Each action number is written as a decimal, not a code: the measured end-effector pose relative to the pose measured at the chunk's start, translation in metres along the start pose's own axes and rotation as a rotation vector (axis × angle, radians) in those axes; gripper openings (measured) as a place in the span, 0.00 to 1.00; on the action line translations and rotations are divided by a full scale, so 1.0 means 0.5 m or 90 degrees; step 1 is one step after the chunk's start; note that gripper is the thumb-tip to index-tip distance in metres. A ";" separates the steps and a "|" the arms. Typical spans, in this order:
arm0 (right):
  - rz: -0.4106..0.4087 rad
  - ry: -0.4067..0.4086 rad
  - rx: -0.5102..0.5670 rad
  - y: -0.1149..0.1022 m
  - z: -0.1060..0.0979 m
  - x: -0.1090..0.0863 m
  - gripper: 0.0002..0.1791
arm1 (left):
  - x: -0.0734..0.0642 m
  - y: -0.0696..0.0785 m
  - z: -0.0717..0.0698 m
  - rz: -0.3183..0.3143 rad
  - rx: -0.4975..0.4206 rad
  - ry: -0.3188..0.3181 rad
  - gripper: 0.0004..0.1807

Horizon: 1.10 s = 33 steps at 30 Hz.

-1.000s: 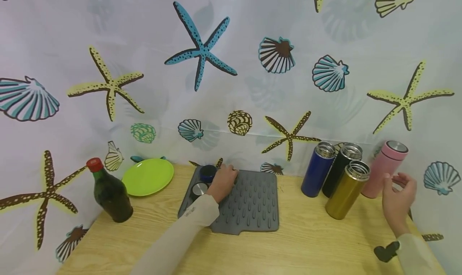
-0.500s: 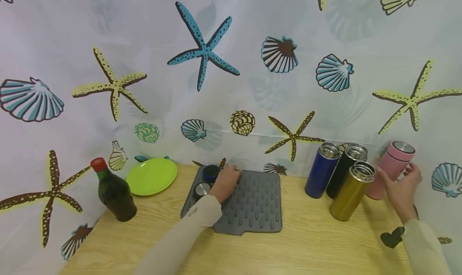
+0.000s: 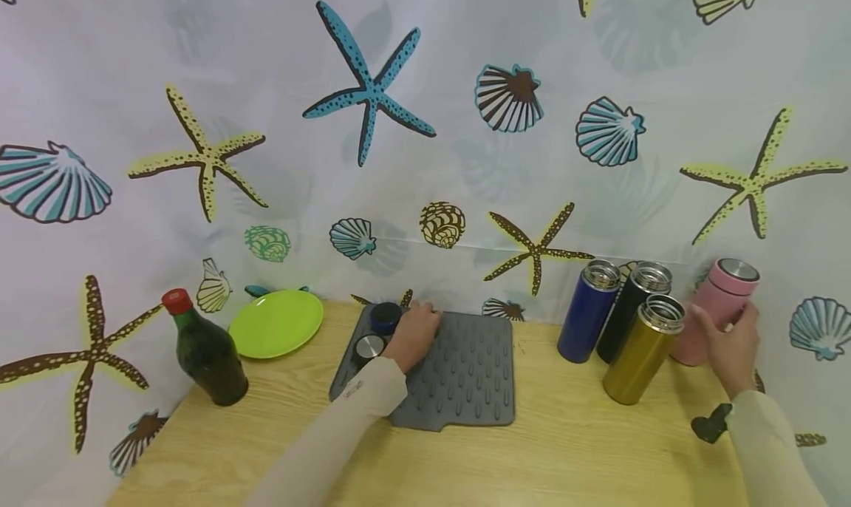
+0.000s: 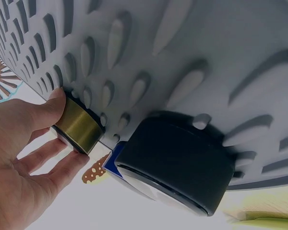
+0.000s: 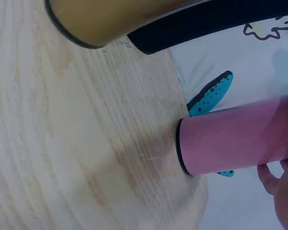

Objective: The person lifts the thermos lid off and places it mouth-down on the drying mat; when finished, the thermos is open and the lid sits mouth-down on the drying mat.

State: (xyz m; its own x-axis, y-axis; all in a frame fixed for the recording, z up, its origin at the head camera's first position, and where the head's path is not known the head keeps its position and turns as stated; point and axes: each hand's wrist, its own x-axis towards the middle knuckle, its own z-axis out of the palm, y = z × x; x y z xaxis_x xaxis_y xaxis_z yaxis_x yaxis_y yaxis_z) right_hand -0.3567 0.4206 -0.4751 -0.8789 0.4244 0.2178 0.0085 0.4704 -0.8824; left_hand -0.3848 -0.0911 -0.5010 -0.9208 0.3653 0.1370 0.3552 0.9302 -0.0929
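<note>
On the dark grey ridged mat [image 3: 468, 366], my left hand [image 3: 414, 337] holds a gold bottle lid [image 4: 80, 125] between thumb and fingers; the lid rests on the mat. Close beside it are a black lid [image 4: 175, 163] and a blue lid [image 3: 385, 317]. At the right my right hand [image 3: 733, 348] grips a pink thermos flask [image 3: 711, 307], its cap on and its base on the table, with thumb and fingers on either side. In the right wrist view only part of that hand [image 5: 285, 191] shows.
Left of the pink flask, a blue flask [image 3: 585, 318], a black flask [image 3: 628, 300] and a gold flask [image 3: 634, 359] stand without lids. A green plate [image 3: 275, 324] and a dark bottle with a red cap [image 3: 209, 359] are at the left. A patterned curtain [image 3: 425, 160] hangs behind.
My right hand has moved in to the pink flask from its right front side, and its fingers have closed round it. The left hand stays at the gold lid.
</note>
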 end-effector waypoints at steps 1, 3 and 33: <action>-0.007 0.000 -0.002 0.002 0.000 -0.003 0.50 | -0.002 -0.001 0.001 -0.003 -0.001 -0.002 0.11; -0.017 0.004 -0.005 0.006 0.001 -0.012 0.48 | -0.007 -0.001 0.004 -0.004 -0.008 -0.013 0.11; -0.113 0.105 0.041 0.001 0.008 -0.137 0.24 | -0.008 0.001 -0.001 -0.035 -0.018 0.010 0.11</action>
State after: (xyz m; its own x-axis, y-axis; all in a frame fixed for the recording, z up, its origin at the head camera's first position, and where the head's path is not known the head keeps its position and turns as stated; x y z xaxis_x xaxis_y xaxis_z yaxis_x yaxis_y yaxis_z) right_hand -0.2982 0.3887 -0.4922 -0.7740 0.4630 0.4320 -0.1735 0.5010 -0.8479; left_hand -0.3809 -0.0923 -0.5010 -0.9367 0.3135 0.1560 0.3083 0.9496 -0.0571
